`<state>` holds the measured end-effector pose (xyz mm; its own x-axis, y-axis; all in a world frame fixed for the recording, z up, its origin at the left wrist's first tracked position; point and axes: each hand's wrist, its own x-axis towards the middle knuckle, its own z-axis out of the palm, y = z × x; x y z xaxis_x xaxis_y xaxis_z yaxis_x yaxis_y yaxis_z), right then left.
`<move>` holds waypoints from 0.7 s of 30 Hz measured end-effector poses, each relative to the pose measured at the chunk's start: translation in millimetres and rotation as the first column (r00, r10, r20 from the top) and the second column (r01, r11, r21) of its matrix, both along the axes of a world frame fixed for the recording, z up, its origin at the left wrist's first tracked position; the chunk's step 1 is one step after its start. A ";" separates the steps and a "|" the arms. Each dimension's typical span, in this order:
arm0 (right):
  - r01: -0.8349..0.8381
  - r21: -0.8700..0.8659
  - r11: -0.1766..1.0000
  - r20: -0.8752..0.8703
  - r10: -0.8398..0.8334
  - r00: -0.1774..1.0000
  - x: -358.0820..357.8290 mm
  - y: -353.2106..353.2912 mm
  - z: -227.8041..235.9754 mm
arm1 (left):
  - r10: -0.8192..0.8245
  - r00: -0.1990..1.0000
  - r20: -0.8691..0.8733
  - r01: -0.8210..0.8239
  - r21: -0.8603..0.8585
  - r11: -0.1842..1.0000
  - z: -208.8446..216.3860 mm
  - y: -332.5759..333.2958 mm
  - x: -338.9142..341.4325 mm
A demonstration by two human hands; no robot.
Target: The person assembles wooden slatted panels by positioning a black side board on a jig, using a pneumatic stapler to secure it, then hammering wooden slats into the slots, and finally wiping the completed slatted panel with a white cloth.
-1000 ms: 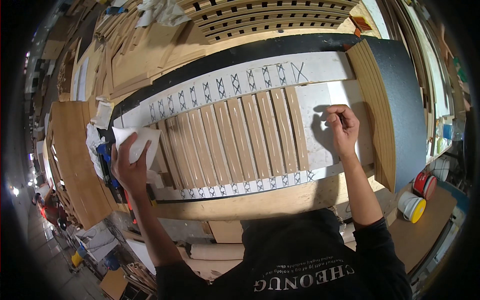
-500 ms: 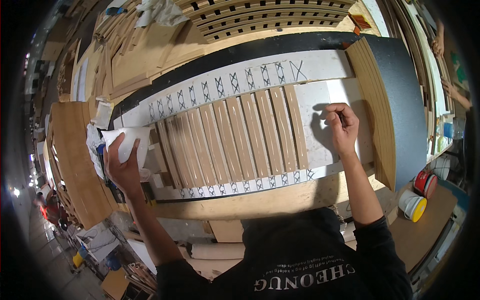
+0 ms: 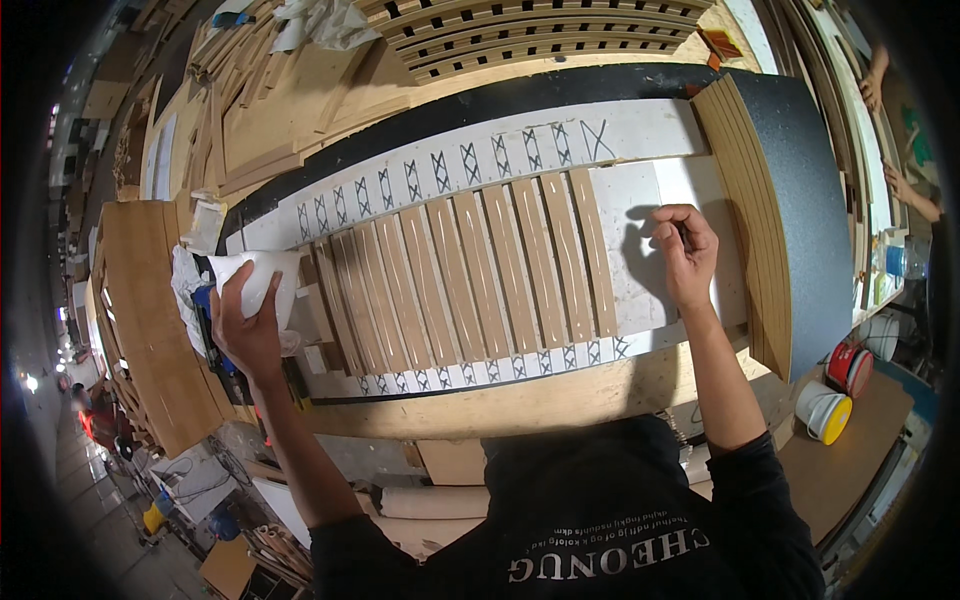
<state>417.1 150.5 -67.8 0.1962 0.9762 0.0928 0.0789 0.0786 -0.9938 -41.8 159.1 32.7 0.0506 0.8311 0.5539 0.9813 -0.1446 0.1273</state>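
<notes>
My left hand [image 3: 248, 335] is closed round a white, soft-looking bag [image 3: 258, 280] at the left end of the board. Over the bare right part of the white board [image 3: 640, 290] is my right hand [image 3: 688, 258], its fingers loosely curled with nothing visible in them; it casts a shadow there. Between the hands lies a row of brown wooden strips [image 3: 470, 280], side by side with narrow gaps. Thin whitish lines like glue run along most of them. Black crossed marks [image 3: 438, 175] line the white borders above and below the strips.
A stepped wooden piece [image 3: 750, 220] and a dark panel [image 3: 805, 230] stand at the right end. A brown board [image 3: 150, 320] flanks the left end. Slotted wooden pieces [image 3: 540, 40] lie at the back. Another person's hands [image 3: 900, 185] show far right, above several buckets [image 3: 826, 412].
My left hand and the white bag have shifted very slightly, with the bag's outline a little changed. My right hand and the strips stay in place.
</notes>
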 end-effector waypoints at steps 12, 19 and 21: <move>0.006 -0.004 1.000 0.011 -0.006 1.000 -1.4 -0.5 2.1 | 0.008 1.000 -0.011 -0.008 -0.019 1.000 -1.7 -4.3 -3.4; 0.012 -0.005 1.000 0.007 -0.012 1.000 -0.4 0.2 0.5 | 0.023 0.997 -0.070 -0.026 -0.042 0.999 -4.8 -6.6 -6.2; 0.011 -0.009 1.000 0.007 -0.011 1.000 -1.1 0.2 0.9 | 0.048 0.999 -0.022 -0.049 -0.061 0.997 -5.0 -7.8 -6.2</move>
<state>416.1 150.7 -67.0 0.2059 0.9748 0.0857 0.0869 0.0690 -0.9938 -48.0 151.3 27.8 0.0207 0.8655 0.5005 0.9895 -0.0896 0.1139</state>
